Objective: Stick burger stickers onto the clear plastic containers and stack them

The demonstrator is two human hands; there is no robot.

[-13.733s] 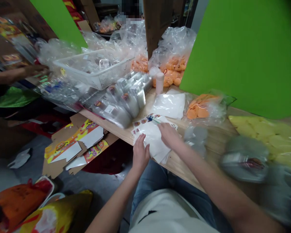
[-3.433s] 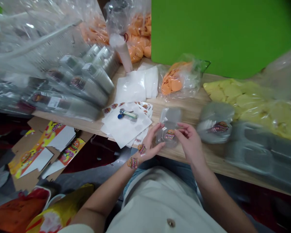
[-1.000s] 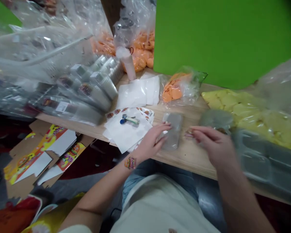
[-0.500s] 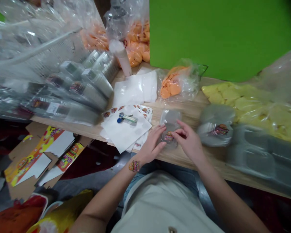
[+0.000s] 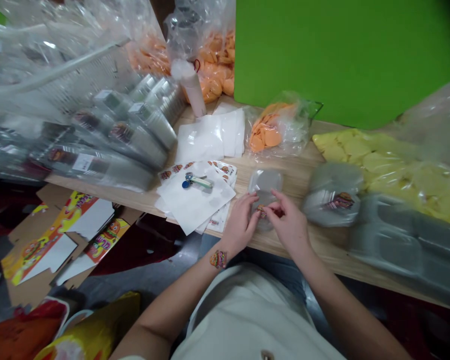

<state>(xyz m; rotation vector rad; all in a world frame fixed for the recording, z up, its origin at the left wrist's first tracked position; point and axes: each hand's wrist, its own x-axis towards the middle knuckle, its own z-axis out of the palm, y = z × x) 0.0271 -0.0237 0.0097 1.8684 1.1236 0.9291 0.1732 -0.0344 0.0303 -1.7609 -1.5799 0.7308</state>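
Okay so the right hand [image 5: 289, 222] was pinching a tiny burger sticker [image 5: 261, 211] right on a clear plastic clamshell [image 5: 265, 187], and the left hand [image 5: 241, 218] was curled up against its side. The clamshell sat near the front edge of the wooden tabletop [image 5: 300, 172], just right of a white sticker sheet [image 5: 193, 197].

Your left hand [image 5: 241, 223] and right hand [image 5: 289, 222] had left the white paper sheets [image 5: 195, 200] and were at the clear plastic clamshell box [image 5: 265, 195], which you no longer lifted; it lay on the pale wooden table [image 5: 303, 235]. Your right fingertips [image 5: 273, 204] now pinched a small burger-print sticker [image 5: 261, 211] against it, and the sticker earlier on the back of your left hand was gone.
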